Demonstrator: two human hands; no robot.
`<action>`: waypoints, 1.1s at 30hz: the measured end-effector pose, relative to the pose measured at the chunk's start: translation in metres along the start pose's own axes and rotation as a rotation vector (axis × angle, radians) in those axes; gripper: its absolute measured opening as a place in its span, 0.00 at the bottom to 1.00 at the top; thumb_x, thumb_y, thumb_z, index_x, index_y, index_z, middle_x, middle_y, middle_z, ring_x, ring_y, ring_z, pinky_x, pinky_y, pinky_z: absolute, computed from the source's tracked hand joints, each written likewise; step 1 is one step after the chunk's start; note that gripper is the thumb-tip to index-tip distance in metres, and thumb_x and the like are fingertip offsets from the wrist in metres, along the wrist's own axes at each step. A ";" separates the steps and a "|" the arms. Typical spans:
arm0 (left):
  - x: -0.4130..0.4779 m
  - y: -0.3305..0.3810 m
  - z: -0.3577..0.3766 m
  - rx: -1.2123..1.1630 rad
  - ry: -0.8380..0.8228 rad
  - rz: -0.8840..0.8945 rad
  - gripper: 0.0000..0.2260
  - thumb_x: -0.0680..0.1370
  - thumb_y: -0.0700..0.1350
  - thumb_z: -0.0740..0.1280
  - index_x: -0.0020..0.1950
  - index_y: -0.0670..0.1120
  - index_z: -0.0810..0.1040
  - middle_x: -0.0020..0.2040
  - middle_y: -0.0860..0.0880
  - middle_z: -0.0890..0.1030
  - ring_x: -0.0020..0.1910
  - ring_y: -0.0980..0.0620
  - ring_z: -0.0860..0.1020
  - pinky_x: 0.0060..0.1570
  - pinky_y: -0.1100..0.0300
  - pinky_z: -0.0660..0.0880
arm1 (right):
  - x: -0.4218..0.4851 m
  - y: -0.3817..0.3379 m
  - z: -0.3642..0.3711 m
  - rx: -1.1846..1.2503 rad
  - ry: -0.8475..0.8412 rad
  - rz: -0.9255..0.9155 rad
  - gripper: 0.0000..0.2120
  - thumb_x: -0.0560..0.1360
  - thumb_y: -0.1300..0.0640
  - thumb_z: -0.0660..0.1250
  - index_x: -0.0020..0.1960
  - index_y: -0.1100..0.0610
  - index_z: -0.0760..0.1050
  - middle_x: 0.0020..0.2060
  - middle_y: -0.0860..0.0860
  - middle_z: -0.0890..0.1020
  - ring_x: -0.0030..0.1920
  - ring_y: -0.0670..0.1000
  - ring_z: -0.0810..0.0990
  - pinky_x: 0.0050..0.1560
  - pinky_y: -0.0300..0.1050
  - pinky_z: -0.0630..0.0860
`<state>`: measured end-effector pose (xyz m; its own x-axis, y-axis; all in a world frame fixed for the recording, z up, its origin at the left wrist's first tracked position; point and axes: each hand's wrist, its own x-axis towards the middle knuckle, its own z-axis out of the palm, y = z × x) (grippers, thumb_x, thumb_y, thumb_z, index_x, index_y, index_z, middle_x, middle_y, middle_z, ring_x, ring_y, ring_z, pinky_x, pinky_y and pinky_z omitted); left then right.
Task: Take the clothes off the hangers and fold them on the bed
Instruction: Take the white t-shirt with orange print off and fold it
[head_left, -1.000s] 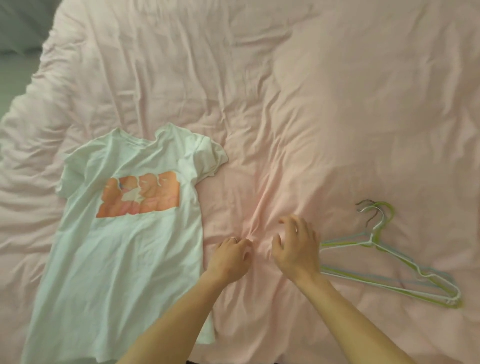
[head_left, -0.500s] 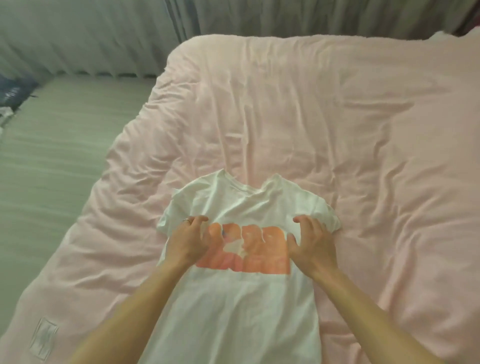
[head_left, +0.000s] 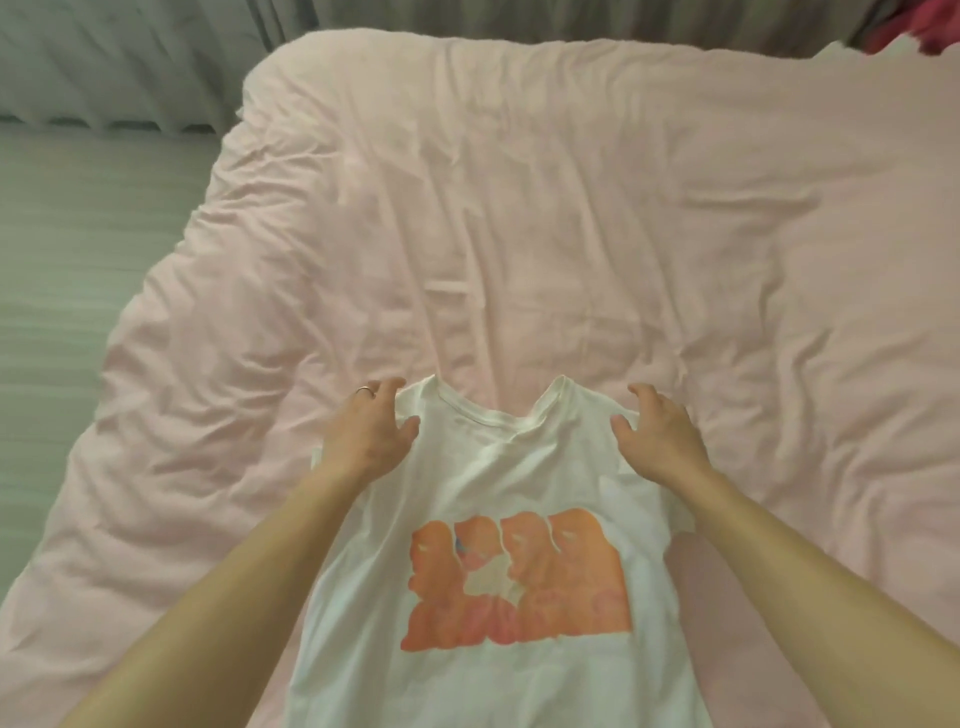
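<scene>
A white T-shirt (head_left: 498, 483) with an orange print lies face up on the pink bed (head_left: 519, 234), its collar pointing away from me. My left hand (head_left: 371, 434) pinches the shirt's left shoulder between thumb and curled fingers; it wears a ring. At the other shoulder, my right hand (head_left: 657, 436) pinches the cloth the same way. Both sleeves are hidden under my hands and forearms. No hangers are in view.
The rumpled pink duvet spreads far ahead and to the right of the shirt. The bed's left edge drops to a grey-green floor (head_left: 67, 249). Grey curtains (head_left: 130, 57) hang at the back, and something red (head_left: 919, 26) shows in the top right corner.
My view swung left from the hangers to the shirt. Both hands moved from the print up to the shoulders and took hold there.
</scene>
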<state>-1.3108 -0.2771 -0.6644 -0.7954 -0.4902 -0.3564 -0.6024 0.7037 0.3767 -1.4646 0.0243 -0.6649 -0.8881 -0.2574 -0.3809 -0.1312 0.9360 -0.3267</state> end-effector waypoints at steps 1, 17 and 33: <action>0.007 0.001 0.002 -0.001 -0.013 -0.005 0.27 0.80 0.53 0.65 0.78 0.50 0.63 0.74 0.44 0.66 0.71 0.44 0.69 0.66 0.48 0.70 | 0.007 0.002 0.000 -0.008 -0.021 0.009 0.27 0.81 0.47 0.59 0.77 0.54 0.60 0.73 0.53 0.70 0.73 0.58 0.65 0.68 0.56 0.67; 0.070 -0.011 0.016 -0.373 0.261 -0.105 0.07 0.82 0.55 0.63 0.52 0.53 0.77 0.45 0.52 0.79 0.48 0.46 0.77 0.48 0.50 0.73 | 0.071 0.022 0.006 0.130 0.300 -0.050 0.13 0.82 0.47 0.60 0.50 0.56 0.77 0.47 0.54 0.80 0.51 0.60 0.77 0.43 0.48 0.65; 0.093 -0.009 0.023 -0.105 0.130 -0.173 0.10 0.79 0.64 0.60 0.54 0.61 0.74 0.52 0.50 0.80 0.48 0.47 0.76 0.45 0.53 0.68 | 0.079 0.018 0.026 -0.108 0.164 0.131 0.13 0.82 0.48 0.57 0.59 0.54 0.73 0.60 0.58 0.76 0.62 0.62 0.73 0.58 0.56 0.68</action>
<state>-1.3777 -0.3174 -0.7206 -0.6772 -0.6657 -0.3134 -0.7290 0.5492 0.4087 -1.5256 0.0149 -0.7239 -0.9590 -0.0983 -0.2658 -0.0489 0.9812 -0.1865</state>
